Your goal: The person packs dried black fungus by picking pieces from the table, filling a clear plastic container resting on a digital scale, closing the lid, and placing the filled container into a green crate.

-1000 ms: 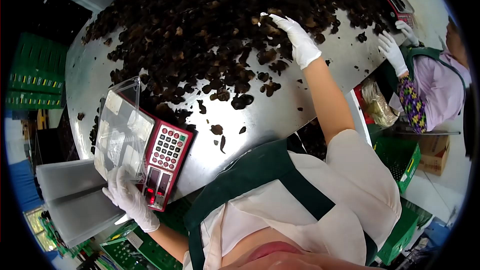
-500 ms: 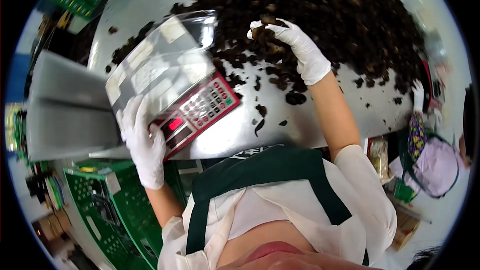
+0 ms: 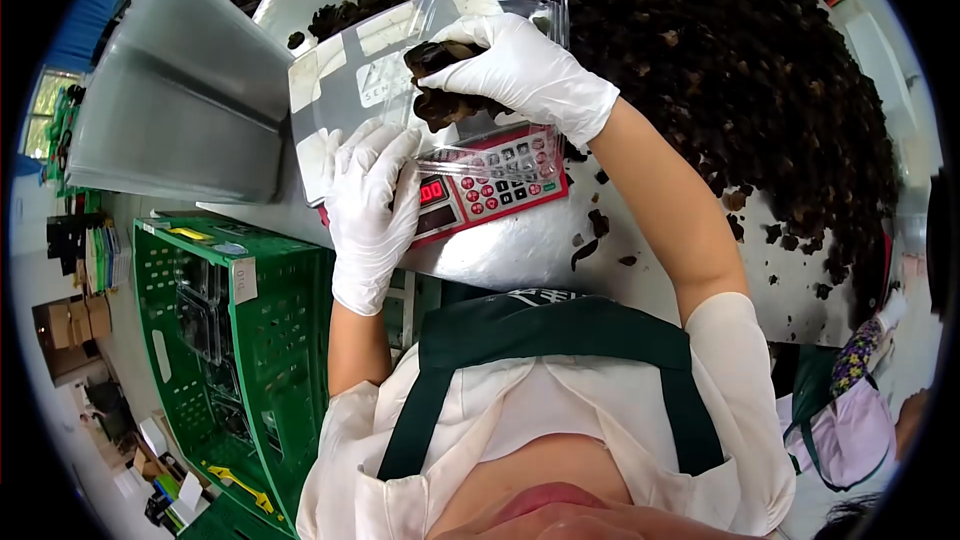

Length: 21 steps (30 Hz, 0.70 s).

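Note:
My gloved right hand [image 3: 520,75] is closed round several dark brown mushroom-like pieces [image 3: 440,100] over a clear plastic container [image 3: 545,0]. The container lies open on the platform of a red digital scale [image 3: 505,175] with a lit red display. My gloved left hand [image 3: 375,200] is at the container's near left edge, its fingers together and curled at the rim. The tips of the left fingers are partly hidden. To the right a large heap of the same dark pieces [image 3: 720,70] covers the metal table [image 3: 650,290].
A grey plastic bin [image 3: 180,90] stands left of the scale. Below it is a green crate [image 3: 280,340] holding clear containers. Loose dark pieces lie near the scale. At the lower right is a co-worker [image 3: 850,420] in a green apron.
My right hand has carried the dark pieces from the heap leftward to over the container. My left hand remains at the container's edge. The view has turned, shifting the scale rightward.

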{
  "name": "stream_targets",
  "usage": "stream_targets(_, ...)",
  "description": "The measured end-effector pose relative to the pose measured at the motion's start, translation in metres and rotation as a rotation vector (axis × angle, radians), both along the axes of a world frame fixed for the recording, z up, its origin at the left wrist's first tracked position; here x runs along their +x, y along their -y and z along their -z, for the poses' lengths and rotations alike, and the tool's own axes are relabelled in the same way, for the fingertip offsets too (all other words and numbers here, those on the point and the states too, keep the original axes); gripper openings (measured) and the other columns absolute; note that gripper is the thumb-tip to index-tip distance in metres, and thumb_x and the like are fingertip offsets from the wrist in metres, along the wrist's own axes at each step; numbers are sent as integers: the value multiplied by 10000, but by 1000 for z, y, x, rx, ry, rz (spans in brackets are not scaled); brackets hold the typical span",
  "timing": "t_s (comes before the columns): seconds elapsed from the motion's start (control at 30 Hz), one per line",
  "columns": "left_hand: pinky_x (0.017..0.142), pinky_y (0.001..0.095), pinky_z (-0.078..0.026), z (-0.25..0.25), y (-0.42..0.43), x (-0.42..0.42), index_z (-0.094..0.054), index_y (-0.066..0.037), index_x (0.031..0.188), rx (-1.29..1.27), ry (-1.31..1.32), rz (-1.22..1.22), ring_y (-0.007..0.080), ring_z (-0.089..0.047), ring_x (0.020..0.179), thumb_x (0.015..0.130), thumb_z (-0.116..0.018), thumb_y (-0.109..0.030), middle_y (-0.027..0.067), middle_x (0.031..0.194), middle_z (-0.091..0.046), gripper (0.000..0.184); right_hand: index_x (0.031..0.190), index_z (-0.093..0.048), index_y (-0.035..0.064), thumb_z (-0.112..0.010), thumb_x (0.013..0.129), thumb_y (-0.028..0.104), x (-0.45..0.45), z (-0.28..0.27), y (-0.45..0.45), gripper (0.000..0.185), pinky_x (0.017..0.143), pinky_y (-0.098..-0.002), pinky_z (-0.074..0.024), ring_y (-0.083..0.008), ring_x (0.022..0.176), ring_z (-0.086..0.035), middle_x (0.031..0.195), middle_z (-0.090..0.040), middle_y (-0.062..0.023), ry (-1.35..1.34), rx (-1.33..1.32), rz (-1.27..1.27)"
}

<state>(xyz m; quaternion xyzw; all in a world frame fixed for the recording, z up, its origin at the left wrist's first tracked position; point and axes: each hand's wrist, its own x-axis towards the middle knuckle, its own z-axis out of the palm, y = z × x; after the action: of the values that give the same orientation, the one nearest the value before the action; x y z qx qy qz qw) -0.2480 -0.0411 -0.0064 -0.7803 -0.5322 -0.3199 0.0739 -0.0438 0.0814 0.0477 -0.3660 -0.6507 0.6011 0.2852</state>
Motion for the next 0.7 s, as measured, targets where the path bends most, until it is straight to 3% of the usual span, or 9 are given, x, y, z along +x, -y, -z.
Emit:
stream_targets(0.1,1126,539,-387,6,-2,0,-703,-130,1194,-5,19,2,294,-622,1215,836,-767,-39,53,1203,-682,375,1267,-713,28,-826,893,178,-3,14,-8,418,809,-247,-579,-120,881,-709,1050,-759,-66,27,14,8)
stream_targets(0.17,1129,542,-382,9,-2,-1,-701,-126,1193,1,20,-2,294,-620,1219,832,-771,-43,55,1205,-682,377,1279,-714,48,-839,877,185,0,7,-6,443,921,-277,-566,-140,1021,-706,1113,-751,-74,148,144,-77)
stream_targets(0.2,1133,546,-378,10,-3,-1,-700,-123,1191,9,20,-6,294,-619,1223,828,-775,-47,57,1208,-683,378,1274,-730,78,-844,871,256,5,5,-5,455,1018,-311,-524,-173,1140,-677,1195,-731,-87,198,362,-154)
stream_targets(0.23,1133,546,-378,11,-3,-1,-700,-123,1191,7,21,-4,294,-619,1223,828,-775,-47,57,1208,-683,378,1193,-781,107,-839,836,426,7,8,-7,483,976,-328,-530,-239,1046,-716,1104,-767,-121,152,556,-152)
stream_targets(0.33,1156,551,-357,11,-1,-1,-696,-116,1182,25,2,-4,296,-619,1224,823,-775,-47,62,1215,-684,374,1210,-783,137,-792,876,513,15,1,-5,503,1000,-309,-516,-228,1065,-716,1140,-766,-122,147,482,-64)
stream_targets(0.43,1183,551,-333,5,2,2,-694,-112,1174,32,-11,-4,301,-618,1228,825,-778,-50,68,1229,-681,364,1258,-753,104,-669,1022,288,34,-7,-3,311,1003,-281,-511,-144,1133,-671,1225,-739,-43,-148,272,52)
stream_targets(0.5,1211,552,-298,1,3,3,-696,-108,1170,-17,-26,-25,303,-616,1235,813,-748,-17,74,1248,-678,372,1233,-764,118,-496,1099,319,64,0,0,361,949,-256,-499,-126,1097,-677,1187,-749,-9,-201,416,171)
stream_targets(0.63,1235,550,-254,-11,7,7,-711,-86,1211,-43,115,13,308,-604,1270,771,-654,39,131,1288,-671,461,1234,-762,71,-539,1067,266,153,12,43,340,958,-288,-486,-133,1071,-669,1236,-751,-30,-54,347,639)
stream_targets(0.7,1210,510,-296,-14,8,4,-701,-60,1267,-85,170,26,368,-547,1293,766,-653,42,182,1364,-633,513,1227,-753,50,-578,1054,289,200,32,72,343,950,-286,-486,-131,1084,-667,1227,-743,-42,119,277,940)
